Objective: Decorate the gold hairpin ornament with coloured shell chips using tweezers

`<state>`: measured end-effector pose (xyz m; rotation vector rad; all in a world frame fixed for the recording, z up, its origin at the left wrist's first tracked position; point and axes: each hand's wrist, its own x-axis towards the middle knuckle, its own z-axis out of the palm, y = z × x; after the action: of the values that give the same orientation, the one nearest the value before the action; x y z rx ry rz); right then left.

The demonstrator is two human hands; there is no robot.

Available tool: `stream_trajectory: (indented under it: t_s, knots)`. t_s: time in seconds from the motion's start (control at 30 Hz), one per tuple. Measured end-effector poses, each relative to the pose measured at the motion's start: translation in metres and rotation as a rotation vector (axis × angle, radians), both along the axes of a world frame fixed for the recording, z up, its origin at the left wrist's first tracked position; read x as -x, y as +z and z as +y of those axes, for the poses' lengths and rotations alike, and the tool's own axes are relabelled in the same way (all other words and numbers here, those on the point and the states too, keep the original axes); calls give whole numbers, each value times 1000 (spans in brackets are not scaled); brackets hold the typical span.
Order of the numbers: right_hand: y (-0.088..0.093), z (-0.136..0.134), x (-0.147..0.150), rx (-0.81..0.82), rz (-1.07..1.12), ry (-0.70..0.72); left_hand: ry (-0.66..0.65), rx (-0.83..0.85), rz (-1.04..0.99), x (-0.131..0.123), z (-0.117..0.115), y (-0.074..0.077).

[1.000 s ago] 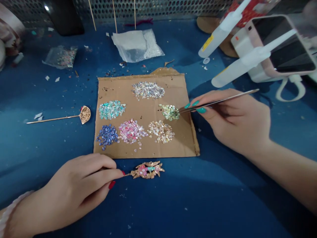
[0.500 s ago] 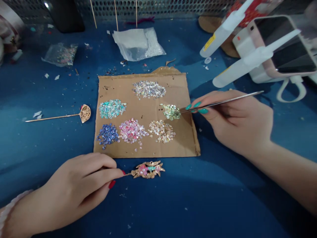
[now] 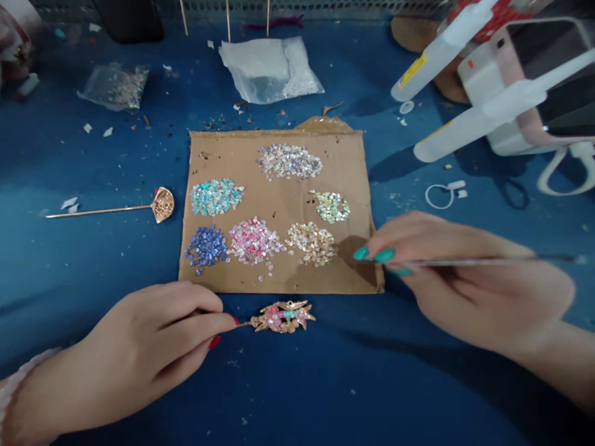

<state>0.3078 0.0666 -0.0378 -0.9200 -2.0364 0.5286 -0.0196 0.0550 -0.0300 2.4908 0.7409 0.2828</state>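
Note:
My left hand point(image 3: 153, 347) pinches the thin stem of a gold hairpin point(image 3: 283, 316) between thumb and fingers. Its leafy head, with pink flowers and turquoise bits, lies just below the cardboard point(image 3: 288, 279). My right hand point(image 3: 469, 272) is closed around slim metal tweezers point(image 3: 493, 261) at the board's lower right edge. The tweezers are blurred and their tips are hidden, so I cannot tell what they hold. On the cardboard lie piles of small chips: green point(image 3: 333, 207), beige point(image 3: 312, 243), pink point(image 3: 255, 240), blue point(image 3: 207, 246), turquoise point(image 3: 216, 197) and silvery point(image 3: 289, 161).
A second gold hairpin point(image 3: 162, 205) with a fan-shaped head lies left of the board. Behind are bags of colored bits point(image 3: 125, 88) and white grains point(image 3: 297, 71). Two white nozzle bottles point(image 3: 478, 121) lean at the right by a white device with a dark screen point(image 3: 553, 80).
My right hand has moved the tweezers away from the green pile, down and to the right. My left hand keeps its hold on the hairpin. The camera view has shifted slightly.

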Motion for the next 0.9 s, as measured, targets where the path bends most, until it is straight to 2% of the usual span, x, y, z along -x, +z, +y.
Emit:
stream_trajectory:
  t_s: [0.1,0.17,0.5,0.9]
  knots:
    - [8,-7,2,20,-153,160,10,-8,19,1,-1,-1]
    - [10,-10,1,22,-210,195,3,-20,25,1,-1,-2]
    - [10,-11,3,-124,-263,274,-15,-37,10,3,-1,-4]
    - [7,-8,2,-99,-234,243,-29,-42,1,3,-1,-4]
